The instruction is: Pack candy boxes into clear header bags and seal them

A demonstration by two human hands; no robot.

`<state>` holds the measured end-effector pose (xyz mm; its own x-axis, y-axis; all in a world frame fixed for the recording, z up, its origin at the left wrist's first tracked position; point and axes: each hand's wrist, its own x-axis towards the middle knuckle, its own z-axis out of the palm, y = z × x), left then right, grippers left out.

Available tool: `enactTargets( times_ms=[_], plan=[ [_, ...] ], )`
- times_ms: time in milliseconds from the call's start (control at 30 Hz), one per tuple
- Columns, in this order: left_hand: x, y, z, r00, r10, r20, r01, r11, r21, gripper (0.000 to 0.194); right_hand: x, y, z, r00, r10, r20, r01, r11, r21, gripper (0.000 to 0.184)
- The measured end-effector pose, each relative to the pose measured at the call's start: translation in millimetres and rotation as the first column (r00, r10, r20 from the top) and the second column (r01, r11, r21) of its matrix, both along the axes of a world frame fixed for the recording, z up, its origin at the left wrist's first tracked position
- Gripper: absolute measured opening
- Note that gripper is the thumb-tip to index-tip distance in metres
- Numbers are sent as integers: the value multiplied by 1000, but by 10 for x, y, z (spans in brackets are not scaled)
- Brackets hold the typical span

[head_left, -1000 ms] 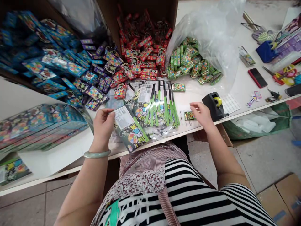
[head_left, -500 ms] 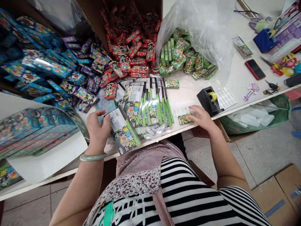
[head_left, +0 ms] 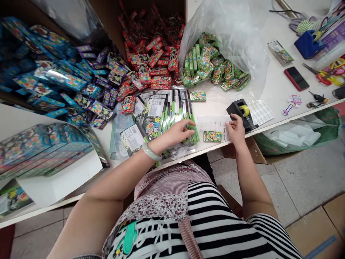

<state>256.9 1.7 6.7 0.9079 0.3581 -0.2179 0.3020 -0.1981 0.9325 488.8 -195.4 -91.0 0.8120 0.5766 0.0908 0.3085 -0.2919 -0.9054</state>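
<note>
My left hand (head_left: 181, 132), a pale green bangle on its wrist, reaches over the fanned printed packs (head_left: 155, 108). Its thumb and forefinger are apart and nothing is between them. My right hand (head_left: 236, 131) is closed in a pinch at the right edge of a translucent sheet of small labels (head_left: 211, 122); what its fingertips hold, if anything, is too small to make out. Between my hands a green candy box (head_left: 212, 136) lies flat at the table's front edge. Beside my right hand stands a black tape dispenser (head_left: 239, 113) with yellow tape.
Blue (head_left: 64, 77), purple (head_left: 101, 109) and red boxes (head_left: 159, 64) are heaped at the back left. Green boxes (head_left: 205, 61) spill from a clear plastic bag (head_left: 242, 32). A phone (head_left: 296, 78), scissors (head_left: 320, 75) and a white label sheet (head_left: 260, 113) lie to the right.
My left hand has let go of the black-and-green pack, which now lies at the left, and moved right. My right hand has left the green box and closed at the label sheet's edge.
</note>
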Motion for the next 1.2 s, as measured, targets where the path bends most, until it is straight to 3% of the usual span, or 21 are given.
enactTargets(
  times_ms=[167, 300, 433, 600, 700, 800, 900, 1000, 1067, 1200],
  plan=[
    [426, -42, -158, 996, 46, -79, -47, 999, -13, 28, -105, -51, 62, 998, -42, -41, 49, 982, 183, 64],
    [688, -19, -141, 987, 148, 55, -149, 989, 16, 22, -128, 40, 174, 993, -97, -62, 111, 948, 300, 60],
    [843, 30, -52, 932, 289, 219, -283, 957, -58, 18, -78, 191, 406, 995, -80, -66, 100, 906, 411, 52],
    [764, 85, 92, 848, 418, 326, -369, 907, -203, 17, -172, 331, 734, 998, -29, -58, 49, 923, 382, 31],
    [560, 116, 149, 830, 442, 340, -347, 886, -307, 27, -319, 374, 849, 993, 28, -113, 14, 933, 359, 33],
    [308, 132, 183, 832, 434, 345, -331, 888, -318, 38, -484, 398, 915, 986, 81, -142, -24, 930, 367, 30],
    [83, 107, 223, 842, 409, 352, -344, 909, -234, 43, -646, 414, 958, 977, 146, -157, -74, 918, 391, 30],
    [-81, 54, 274, 844, 380, 378, -385, 921, -68, 38, -783, 429, 1002, 982, 163, -94, -116, 917, 381, 27],
    [-167, 26, 309, 834, 374, 406, -438, 896, 75, 31, -852, 434, 1045, 989, 146, -8, -133, 926, 353, 27],
    [-338, 22, 398, 816, 337, 469, -514, 793, 326, 14, -938, 415, 1181, 976, 141, 169, -180, 952, 247, 20]
  ],
)
